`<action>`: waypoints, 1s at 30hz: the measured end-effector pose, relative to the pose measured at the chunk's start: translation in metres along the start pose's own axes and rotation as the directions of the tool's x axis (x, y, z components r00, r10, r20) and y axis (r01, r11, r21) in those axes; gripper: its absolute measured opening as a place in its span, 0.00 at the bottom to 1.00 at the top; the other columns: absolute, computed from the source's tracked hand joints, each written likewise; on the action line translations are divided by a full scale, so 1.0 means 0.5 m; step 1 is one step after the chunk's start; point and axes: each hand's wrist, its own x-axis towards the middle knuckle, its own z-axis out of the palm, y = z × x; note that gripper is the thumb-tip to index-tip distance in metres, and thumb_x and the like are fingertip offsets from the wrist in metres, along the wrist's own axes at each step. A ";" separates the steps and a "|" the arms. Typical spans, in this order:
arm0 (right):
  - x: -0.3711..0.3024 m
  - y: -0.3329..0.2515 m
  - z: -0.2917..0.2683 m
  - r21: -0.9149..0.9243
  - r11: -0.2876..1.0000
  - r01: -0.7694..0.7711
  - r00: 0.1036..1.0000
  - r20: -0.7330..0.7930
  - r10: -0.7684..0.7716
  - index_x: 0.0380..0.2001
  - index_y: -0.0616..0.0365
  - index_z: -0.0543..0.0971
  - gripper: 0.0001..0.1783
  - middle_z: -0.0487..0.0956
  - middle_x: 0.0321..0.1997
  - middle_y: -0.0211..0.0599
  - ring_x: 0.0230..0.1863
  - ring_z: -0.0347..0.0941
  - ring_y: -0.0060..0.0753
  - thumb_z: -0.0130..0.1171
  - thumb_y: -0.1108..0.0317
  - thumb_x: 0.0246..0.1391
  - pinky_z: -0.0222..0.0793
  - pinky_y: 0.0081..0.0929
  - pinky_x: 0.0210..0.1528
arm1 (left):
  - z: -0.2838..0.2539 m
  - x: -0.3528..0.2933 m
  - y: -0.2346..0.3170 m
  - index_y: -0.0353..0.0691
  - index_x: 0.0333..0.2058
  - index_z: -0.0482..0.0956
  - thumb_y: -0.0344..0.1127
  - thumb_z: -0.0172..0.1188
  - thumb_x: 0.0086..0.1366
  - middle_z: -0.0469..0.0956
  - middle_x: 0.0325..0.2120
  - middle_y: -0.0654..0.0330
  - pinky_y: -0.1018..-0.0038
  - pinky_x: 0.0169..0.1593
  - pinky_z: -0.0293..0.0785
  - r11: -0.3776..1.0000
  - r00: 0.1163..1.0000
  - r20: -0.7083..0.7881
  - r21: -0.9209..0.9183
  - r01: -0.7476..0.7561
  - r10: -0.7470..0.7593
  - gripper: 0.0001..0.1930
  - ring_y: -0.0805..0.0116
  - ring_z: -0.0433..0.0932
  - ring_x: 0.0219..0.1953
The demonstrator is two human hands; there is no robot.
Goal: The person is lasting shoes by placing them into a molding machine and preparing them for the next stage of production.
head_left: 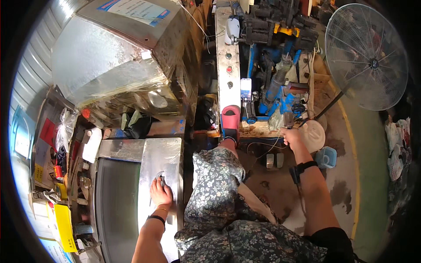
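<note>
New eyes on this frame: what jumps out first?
The big round wire-guard fan at upper right, and the crumpled foil-wrapped box filling the upper left. In the middle, a pink slipper is propped against the blue machine, where the right hand reaches. The left hand rests on a small metal piece on the steel table at lower left.
</note>
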 end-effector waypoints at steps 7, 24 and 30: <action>-0.009 -0.001 0.011 -0.244 0.970 0.008 0.990 -0.137 -0.042 0.33 0.69 0.76 0.17 0.77 0.21 0.44 0.19 0.76 0.39 0.64 0.62 0.58 0.70 0.38 0.19 | -0.001 -0.001 0.001 0.35 0.61 0.69 0.39 0.52 0.63 0.69 0.58 0.39 0.50 0.64 0.60 1.000 1.000 0.025 0.008 0.013 -0.013 0.28 0.39 0.67 0.60; 0.006 0.015 0.007 -0.335 0.938 0.086 0.976 -0.160 -0.146 0.30 0.68 0.77 0.17 0.79 0.20 0.47 0.19 0.78 0.43 0.63 0.61 0.55 0.77 0.39 0.20 | -0.001 -0.002 0.000 0.35 0.60 0.68 0.39 0.52 0.63 0.69 0.59 0.40 0.50 0.65 0.60 0.999 0.999 0.037 0.030 0.020 -0.021 0.27 0.39 0.66 0.61; 0.005 0.012 0.004 -0.320 0.945 0.062 0.986 -0.130 -0.109 0.34 0.70 0.76 0.17 0.78 0.21 0.48 0.18 0.76 0.42 0.61 0.62 0.56 0.71 0.40 0.18 | 0.001 -0.002 -0.005 0.35 0.60 0.68 0.39 0.52 0.63 0.69 0.58 0.40 0.50 0.65 0.60 1.000 1.000 0.031 0.002 0.004 -0.004 0.27 0.39 0.66 0.61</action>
